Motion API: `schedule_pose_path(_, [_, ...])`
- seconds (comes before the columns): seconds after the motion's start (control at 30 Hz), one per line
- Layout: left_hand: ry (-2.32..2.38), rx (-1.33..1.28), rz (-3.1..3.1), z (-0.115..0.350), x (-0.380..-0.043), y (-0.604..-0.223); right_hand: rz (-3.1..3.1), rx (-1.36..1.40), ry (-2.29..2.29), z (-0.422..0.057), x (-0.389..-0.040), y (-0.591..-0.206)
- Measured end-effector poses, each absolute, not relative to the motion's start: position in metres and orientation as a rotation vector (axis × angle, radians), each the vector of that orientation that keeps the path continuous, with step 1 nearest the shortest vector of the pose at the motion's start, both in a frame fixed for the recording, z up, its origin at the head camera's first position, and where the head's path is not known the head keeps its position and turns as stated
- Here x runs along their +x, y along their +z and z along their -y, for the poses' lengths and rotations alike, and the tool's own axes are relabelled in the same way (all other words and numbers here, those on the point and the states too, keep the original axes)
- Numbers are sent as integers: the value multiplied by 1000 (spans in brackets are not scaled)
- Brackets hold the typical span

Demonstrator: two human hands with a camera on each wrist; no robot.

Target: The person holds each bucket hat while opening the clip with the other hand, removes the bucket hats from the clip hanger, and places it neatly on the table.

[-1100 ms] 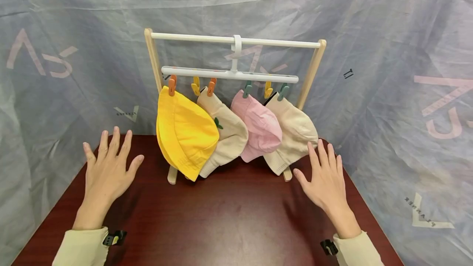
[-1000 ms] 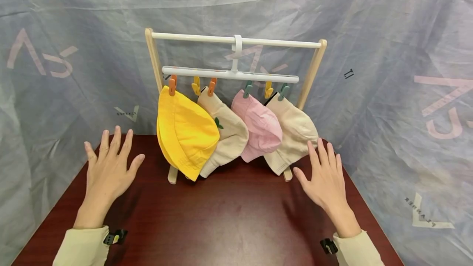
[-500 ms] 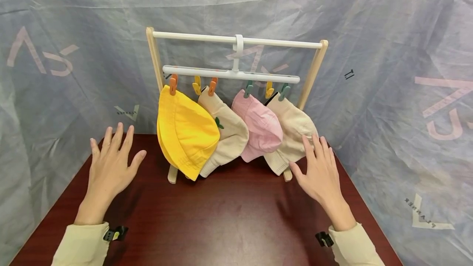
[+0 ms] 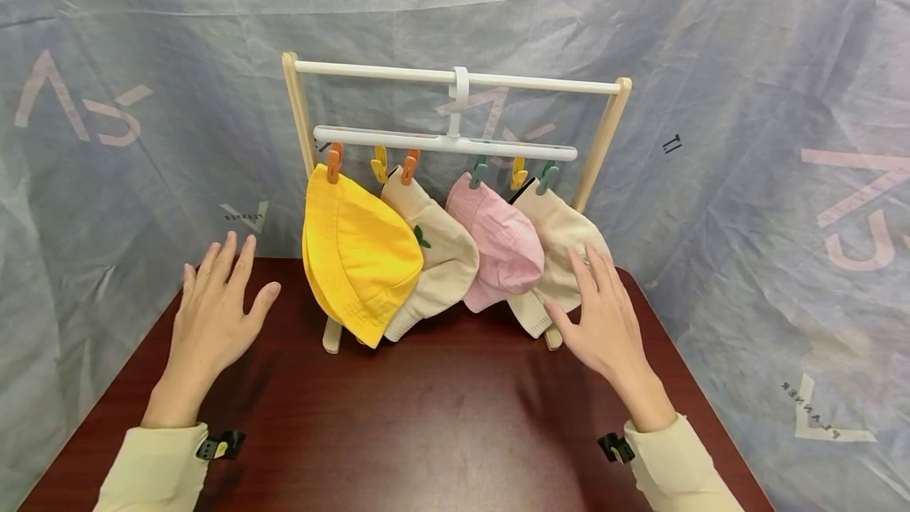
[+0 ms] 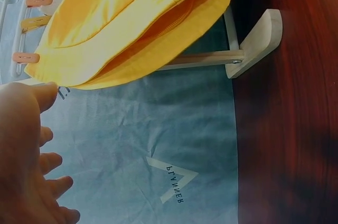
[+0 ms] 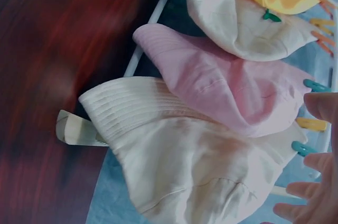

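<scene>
Four bucket-style hats would be several: a yellow hat [image 4: 359, 251], a cream hat with a green leaf [image 4: 441, 259], a pink hat [image 4: 498, 247] and a plain cream hat [image 4: 558, 231] hang by clothespins from a white hanger [image 4: 398, 138]. My left hand [image 4: 213, 322] is raised left of the yellow hat, fingers extended, holding nothing. My right hand [image 4: 604, 322] is raised with extended fingers and overlaps the plain cream hat in the head view. In the right wrist view its fingers show at the right edge, beside a teal clothespin [image 6: 303, 148].
The hanger hooks onto the white rail [image 4: 384, 71] of a small wooden-legged rack [image 4: 600, 144]. Beneath it is a dark red table [image 4: 426, 425]. Grey printed cloth [image 4: 768, 243] surrounds the table at the back and sides.
My right hand has moved left and slightly up, now in front of the plain cream hat. My left hand has risen slightly and turned a little. The hats hang as before.
</scene>
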State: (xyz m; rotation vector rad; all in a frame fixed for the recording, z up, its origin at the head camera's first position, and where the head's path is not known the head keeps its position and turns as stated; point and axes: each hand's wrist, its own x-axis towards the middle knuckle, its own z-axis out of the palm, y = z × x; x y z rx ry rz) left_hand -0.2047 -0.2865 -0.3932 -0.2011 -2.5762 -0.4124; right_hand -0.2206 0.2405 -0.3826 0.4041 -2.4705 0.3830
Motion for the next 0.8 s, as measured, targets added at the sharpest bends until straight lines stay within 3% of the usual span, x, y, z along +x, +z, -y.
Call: schedule_pose_path(0.8, [-678, -168, 2512, 284, -208, -380, 2427, 522, 720, -207, -230, -349])
